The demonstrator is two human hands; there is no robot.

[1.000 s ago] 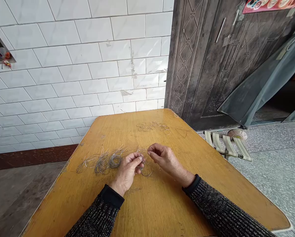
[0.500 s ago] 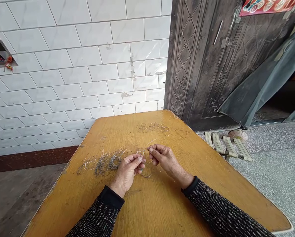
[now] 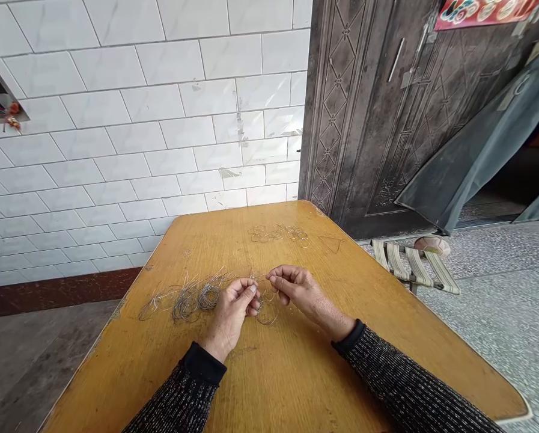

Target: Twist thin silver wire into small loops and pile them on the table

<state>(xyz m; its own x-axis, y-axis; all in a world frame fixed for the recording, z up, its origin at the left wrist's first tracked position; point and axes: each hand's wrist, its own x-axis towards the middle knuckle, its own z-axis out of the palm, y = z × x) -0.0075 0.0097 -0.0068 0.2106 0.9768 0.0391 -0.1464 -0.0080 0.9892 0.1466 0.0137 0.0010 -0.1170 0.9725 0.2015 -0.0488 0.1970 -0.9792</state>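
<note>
Above the wooden table (image 3: pixel 287 373), my left hand (image 3: pixel 235 307) pinches a thin wire between thumb and forefinger. My right hand (image 3: pixel 300 291) is closed in a pinch just to the right, apart from the left by a small gap, and a fine wire end runs between the two. A loop of thin wire (image 3: pixel 269 323) hangs or lies below the fingers; which of the two I cannot tell. Left of my left hand lie grey wire coils (image 3: pixel 185 300) in several tangled bundles, their loose ends sticking up.
Farther back on the table are thin wire rings (image 3: pixel 278 233) in a loose row, with a bent wire piece (image 3: pixel 332 243) to their right. A white tiled wall (image 3: pixel 129 150) and a dark door (image 3: pixel 363 120) stand behind. A strapped folding stool (image 3: pixel 413 267) is at the right.
My right hand has come slightly lower and closer to the left. My left hand has risen and turned a little. The wires on the table lie as before.
</note>
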